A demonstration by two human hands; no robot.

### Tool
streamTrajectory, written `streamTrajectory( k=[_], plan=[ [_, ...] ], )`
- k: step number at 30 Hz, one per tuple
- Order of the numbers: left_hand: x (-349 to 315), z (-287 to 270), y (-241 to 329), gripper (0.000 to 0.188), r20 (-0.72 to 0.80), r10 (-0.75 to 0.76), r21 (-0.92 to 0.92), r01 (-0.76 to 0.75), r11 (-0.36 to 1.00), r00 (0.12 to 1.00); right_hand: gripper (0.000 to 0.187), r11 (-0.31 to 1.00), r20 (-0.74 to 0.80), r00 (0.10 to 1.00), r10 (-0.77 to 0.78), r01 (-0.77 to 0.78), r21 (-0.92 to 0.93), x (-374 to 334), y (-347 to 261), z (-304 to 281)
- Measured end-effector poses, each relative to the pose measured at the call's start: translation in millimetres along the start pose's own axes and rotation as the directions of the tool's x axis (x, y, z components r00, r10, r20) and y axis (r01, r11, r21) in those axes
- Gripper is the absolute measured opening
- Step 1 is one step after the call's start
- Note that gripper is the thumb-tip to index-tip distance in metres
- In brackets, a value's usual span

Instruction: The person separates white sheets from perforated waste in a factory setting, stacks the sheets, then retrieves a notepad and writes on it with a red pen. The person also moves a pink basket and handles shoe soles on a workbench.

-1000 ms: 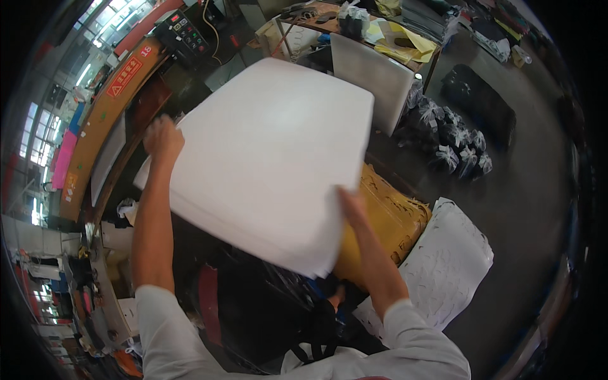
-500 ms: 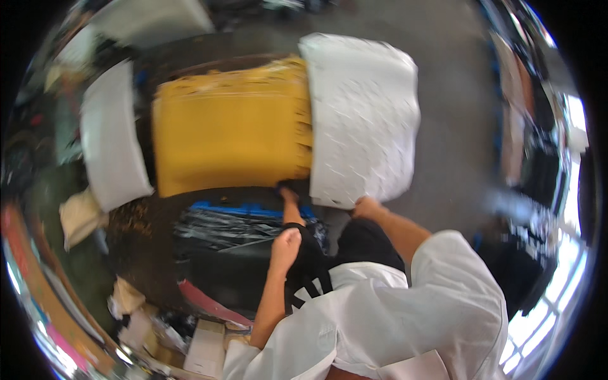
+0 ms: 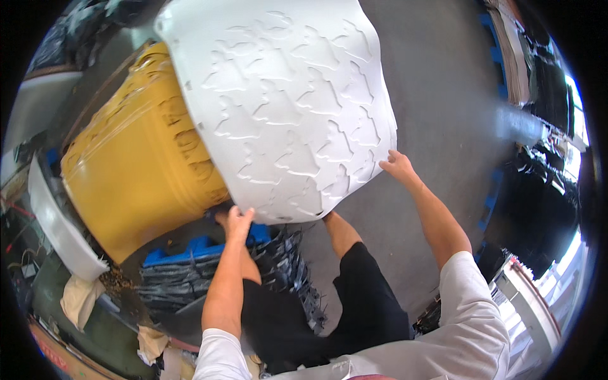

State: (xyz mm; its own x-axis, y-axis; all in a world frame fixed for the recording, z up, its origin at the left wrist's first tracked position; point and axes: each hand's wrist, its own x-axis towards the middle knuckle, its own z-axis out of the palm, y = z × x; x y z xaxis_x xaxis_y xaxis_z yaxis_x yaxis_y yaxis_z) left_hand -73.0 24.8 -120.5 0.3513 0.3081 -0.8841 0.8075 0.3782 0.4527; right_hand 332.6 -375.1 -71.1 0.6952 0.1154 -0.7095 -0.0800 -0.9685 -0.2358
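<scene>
A large white sheet (image 3: 278, 114) with rows of repeated cut shapes spreads across the upper middle. My left hand (image 3: 239, 224) is closed at its near left corner, thumb and finger at the edge. My right hand (image 3: 399, 167) pinches its near right edge, with that arm stretched forward. The undersides of both grips are hidden by the sheet. To the left, a stack of yellow sheets (image 3: 133, 180) with cut-outs along one side lies partly beneath or behind the white sheet; which cannot be made out.
Black bundled material on a blue pallet (image 3: 183, 253) lies close by my legs. A curved white panel (image 3: 60, 221) and a beige paper bag (image 3: 81, 301) are at the left. Stacked brown sheets (image 3: 510, 57) and dark piles (image 3: 538, 209) line the right side beyond grey floor (image 3: 437, 95).
My left hand has gone from in front of my body to the sheet's near left corner. My right hand has moved along to its right edge. The view has turned, and the sheet looks larger.
</scene>
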Motion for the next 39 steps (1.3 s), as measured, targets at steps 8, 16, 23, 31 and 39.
streamTrajectory(
  k=[8,16,23,31,39],
  plan=[
    [32,9,1,0.059,-0.373,-0.029,0.312,0.154,0.937,0.928,0.08,0.999,-0.086,0.995,0.045,-0.044,0.014,73,24,1],
    [-44,-4,83,0.033,-0.202,-0.197,0.183,0.234,0.955,0.959,0.038,0.882,0.386,0.895,-0.225,0.018,0.471,-30,-99,-36],
    [-49,2,103,0.038,-0.204,-0.274,0.405,0.336,0.851,0.94,0.047,0.748,0.288,0.725,-0.626,0.453,0.486,-108,-196,-16],
    [-14,-1,49,0.04,-0.259,-0.267,0.034,0.285,0.958,0.928,0.058,0.893,-0.19,0.982,0.013,0.075,0.444,43,-5,52],
    [-21,14,71,0.062,-0.292,0.01,0.521,0.151,0.84,0.956,0.073,0.96,-0.363,0.906,0.218,-0.133,0.245,29,-25,75]
  ],
)
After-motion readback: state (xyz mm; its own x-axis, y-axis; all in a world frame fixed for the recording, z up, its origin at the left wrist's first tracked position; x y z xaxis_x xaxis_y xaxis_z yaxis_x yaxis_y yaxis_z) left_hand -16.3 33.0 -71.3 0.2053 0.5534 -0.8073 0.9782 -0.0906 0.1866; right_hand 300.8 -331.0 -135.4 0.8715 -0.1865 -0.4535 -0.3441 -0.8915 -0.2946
